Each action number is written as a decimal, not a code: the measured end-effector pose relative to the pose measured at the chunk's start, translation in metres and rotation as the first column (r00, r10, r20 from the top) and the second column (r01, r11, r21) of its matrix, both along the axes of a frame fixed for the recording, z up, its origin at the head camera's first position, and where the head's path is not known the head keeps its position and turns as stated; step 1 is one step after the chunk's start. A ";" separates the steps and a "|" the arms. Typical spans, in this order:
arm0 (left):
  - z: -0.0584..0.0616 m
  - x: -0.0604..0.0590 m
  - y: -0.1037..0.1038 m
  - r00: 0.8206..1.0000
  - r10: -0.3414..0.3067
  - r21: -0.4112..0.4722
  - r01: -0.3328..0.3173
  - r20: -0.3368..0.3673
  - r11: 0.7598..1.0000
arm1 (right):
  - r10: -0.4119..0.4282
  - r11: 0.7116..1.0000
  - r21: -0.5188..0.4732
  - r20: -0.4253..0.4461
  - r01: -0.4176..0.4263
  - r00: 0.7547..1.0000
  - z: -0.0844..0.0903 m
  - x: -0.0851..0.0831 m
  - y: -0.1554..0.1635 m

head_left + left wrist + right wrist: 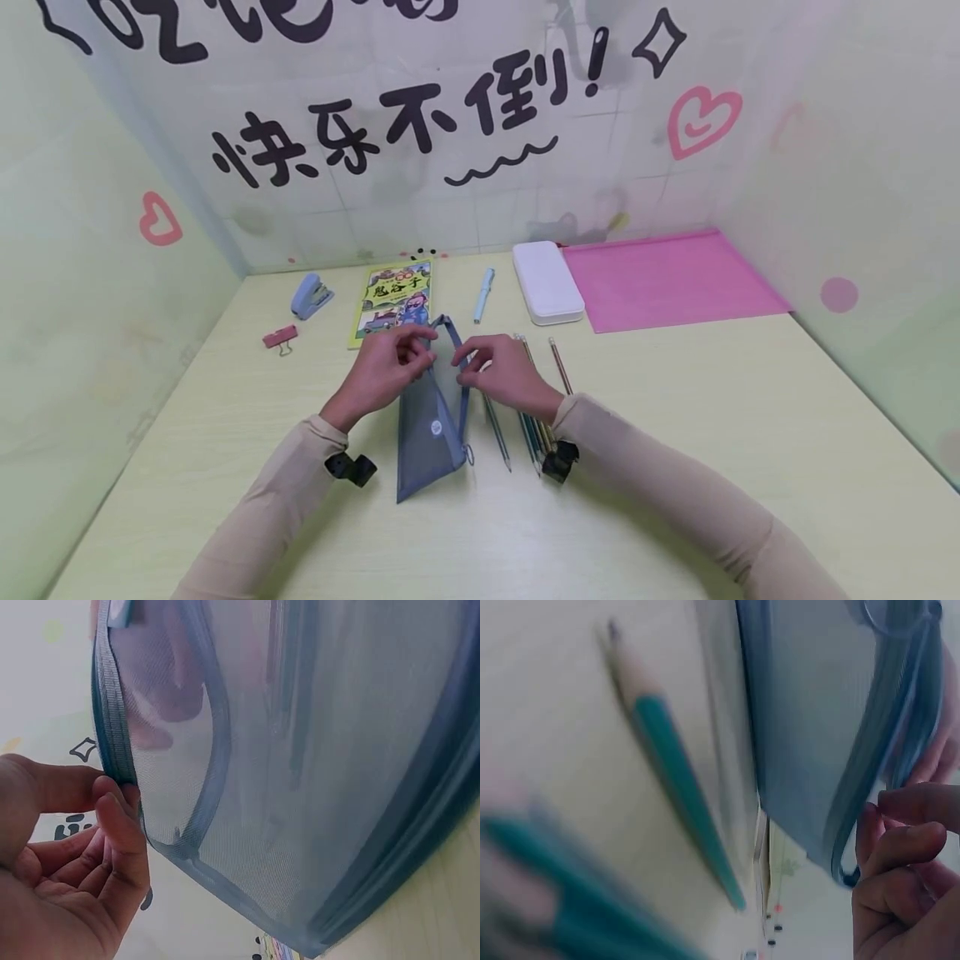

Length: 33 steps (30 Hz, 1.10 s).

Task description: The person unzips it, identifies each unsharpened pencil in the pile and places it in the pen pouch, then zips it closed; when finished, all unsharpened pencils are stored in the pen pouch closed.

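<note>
Head view: blue mesh pouch (431,417) sits centre frame on the worktop (675,467), pointed end toward the bottom edge, open mouth toward the top. Both hands are pinched on that mouth, left hand (382,367) on the left rim, right hand (498,371) on the right rim, pulling it apart.

Left wrist view shows thumb and fingertip (120,817) nipping only the thin zip tape. Shallow grip, so I'd expect the edge to slip out if the pull goes uneven, and the mouth then folds shut.

Pencils (536,417) lie just right of the pouch, partly under the right forearm. Risk: the sleeve drags or rolls them toward the lower edge of the frame. One pencil (497,429) lies just beside the pouch's right side and could get nudged.

Mesh is limp, and the pouch may skid if either hand lets go. Pen (483,293), book (392,302), white case (547,282) at upper centre are well apart, low risk.
</note>
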State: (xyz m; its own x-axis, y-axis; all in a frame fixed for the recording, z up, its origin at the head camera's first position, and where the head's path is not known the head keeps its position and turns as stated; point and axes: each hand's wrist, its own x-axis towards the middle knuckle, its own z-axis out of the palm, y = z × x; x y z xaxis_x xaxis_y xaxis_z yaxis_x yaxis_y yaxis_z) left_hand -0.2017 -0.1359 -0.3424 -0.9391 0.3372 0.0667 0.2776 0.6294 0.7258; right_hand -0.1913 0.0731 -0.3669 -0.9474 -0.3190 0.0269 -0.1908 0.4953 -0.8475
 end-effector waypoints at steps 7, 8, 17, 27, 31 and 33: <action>-0.001 0.000 -0.001 1.000 0.002 0.005 -0.002 -0.015 1.000 | 0.145 0.952 0.280 -0.063 -0.121 0.987 -0.004 -0.013 0.044; -0.001 0.000 -0.001 1.000 -0.001 0.005 0.001 -0.018 1.000 | 0.179 0.934 0.324 -0.072 -0.147 0.981 -0.004 -0.014 0.049; -0.002 0.001 -0.002 1.000 -0.017 0.014 0.018 -0.025 1.000 | 0.349 0.829 0.505 -0.129 -0.242 0.928 -0.006 -0.016 0.073; -0.002 0.002 -0.001 0.999 -0.038 0.017 0.039 -0.030 0.999 | 0.368 0.826 0.490 -0.093 -0.279 0.925 -0.016 -0.016 0.075; -0.002 0.002 -0.001 0.999 -0.039 0.014 0.039 -0.036 0.999 | 0.370 0.822 0.500 -0.107 -0.272 0.923 -0.016 -0.016 0.075; -0.002 0.002 -0.001 0.998 -0.039 0.012 0.040 -0.040 0.999 | 0.367 0.821 0.506 -0.113 -0.264 0.923 -0.016 -0.016 0.075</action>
